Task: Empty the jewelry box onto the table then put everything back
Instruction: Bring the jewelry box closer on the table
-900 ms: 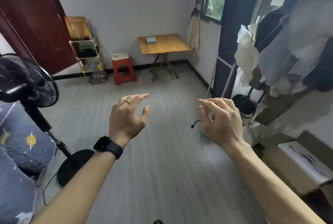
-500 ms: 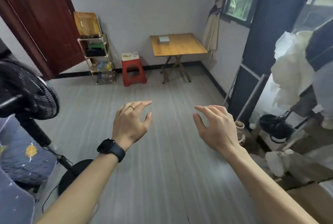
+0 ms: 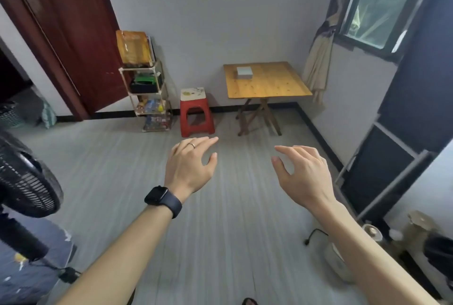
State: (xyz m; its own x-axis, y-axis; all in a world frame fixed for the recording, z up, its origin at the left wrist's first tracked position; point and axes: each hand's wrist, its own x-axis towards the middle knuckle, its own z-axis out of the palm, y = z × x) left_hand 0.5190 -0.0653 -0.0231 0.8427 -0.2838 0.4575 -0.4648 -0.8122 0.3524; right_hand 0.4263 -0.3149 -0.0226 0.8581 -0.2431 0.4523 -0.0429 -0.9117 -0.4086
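Both my hands are empty and held apart in front of me, fingers loosely spread and a little curled, gripping nothing. My left hand (image 3: 188, 165) hangs at about 11 o'clock and my right hand (image 3: 302, 172) at about 1 o'clock.

The box (image 3: 244, 72) lies straight ahead at 12 o'clock, on the line that runs up between my two hands and well apart from both. It sits on the table (image 3: 269, 84) against the far wall, in the tabletop's 11 o'clock corner, close to the back and left edges. It is pale and looks closed. From here it seems almost square, its sides in line with the table's edges, so I cannot tell which is its long axis.

Neither hand is plainly nearer. I judge the emptying has not begun, since only the box shows on the tabletop. The open floor must be crossed first. The stool (image 3: 195, 111) stands just left of the table, at 11 o'clock, so I would come in from the front edge with both hands.
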